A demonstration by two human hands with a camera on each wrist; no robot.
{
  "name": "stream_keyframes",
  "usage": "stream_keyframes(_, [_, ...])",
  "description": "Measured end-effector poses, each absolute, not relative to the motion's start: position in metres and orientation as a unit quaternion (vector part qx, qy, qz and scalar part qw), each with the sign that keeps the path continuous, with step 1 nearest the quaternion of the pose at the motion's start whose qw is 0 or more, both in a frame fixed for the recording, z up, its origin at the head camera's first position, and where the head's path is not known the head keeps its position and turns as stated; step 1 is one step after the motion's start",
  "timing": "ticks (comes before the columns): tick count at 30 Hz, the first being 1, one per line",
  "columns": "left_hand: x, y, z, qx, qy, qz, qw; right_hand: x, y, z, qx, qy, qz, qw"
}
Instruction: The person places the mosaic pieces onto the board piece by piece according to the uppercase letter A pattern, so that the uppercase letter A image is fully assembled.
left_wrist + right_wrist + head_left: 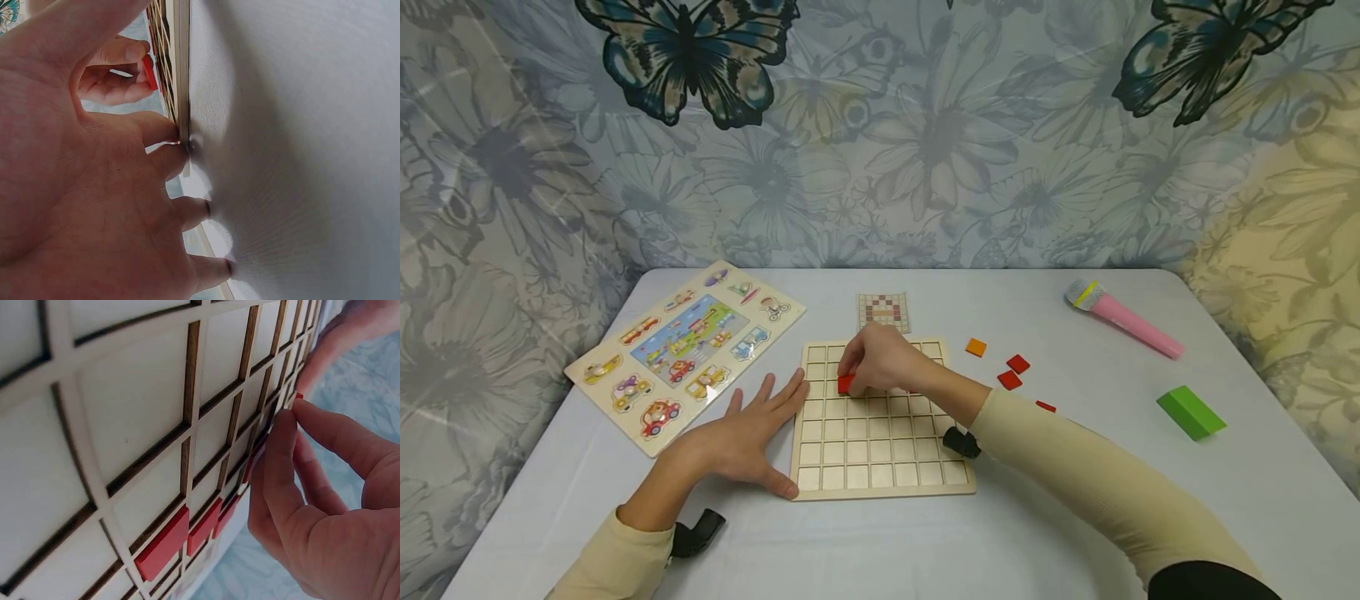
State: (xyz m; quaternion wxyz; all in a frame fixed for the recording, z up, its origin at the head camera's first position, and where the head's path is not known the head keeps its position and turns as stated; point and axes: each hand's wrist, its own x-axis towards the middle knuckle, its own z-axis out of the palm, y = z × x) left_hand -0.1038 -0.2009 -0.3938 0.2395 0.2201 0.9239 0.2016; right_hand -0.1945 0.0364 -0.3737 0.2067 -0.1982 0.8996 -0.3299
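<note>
A pale wooden grid board (880,452) lies flat on the white table. My right hand (883,358) reaches over its upper part and pinches a red square tile (846,384) at the left side of the grid. In the right wrist view several red tiles (164,545) sit in or against the grid cells, partly hidden by the hand in the head view. My left hand (741,442) has its fingers spread, with fingertips and thumb touching the board's left edge. The left wrist view shows the palm beside that edge.
Right of the board lie loose red tiles (1010,380) and an orange tile (976,347). Behind it is a small pattern card (883,310). A picture puzzle board (688,358) stands at left; a pink toy microphone (1135,327) and green block (1191,413) lie at right.
</note>
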Motion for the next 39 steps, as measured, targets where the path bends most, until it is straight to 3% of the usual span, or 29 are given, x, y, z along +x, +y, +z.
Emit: stream_keyframes(39, [-0.104,-0.201,-0.394,0.223,0.924,0.199,0.239,-0.197,0.011,-0.376,-0.232,0.918,-0.256,0.194])
